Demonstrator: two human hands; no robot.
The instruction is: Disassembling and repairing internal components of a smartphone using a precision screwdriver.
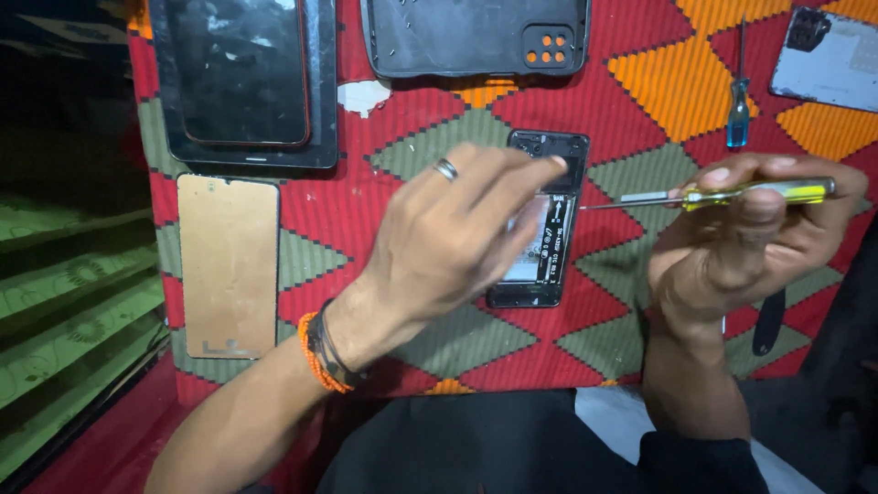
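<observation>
- The opened phone (541, 220) lies on the red patterned cloth (631, 82), black frame, back removed, inner parts visible.
- The left hand (448, 238) hovers above it, fingers loosely extended.
- The right hand (750, 238) pinches a yellow-handled screwdriver (732, 193), tip pointing at the phone.

Two screwdrivers: a yellow-handled one (759, 191) at right and a blue-handled one (738, 114) at upper right. One opened phone (540, 220) at centre. Two dark phone panels (245, 78) (476, 37) along the top. One tan rectangular sheet (229, 265) at left. One grey device (828, 59) at upper right.
</observation>
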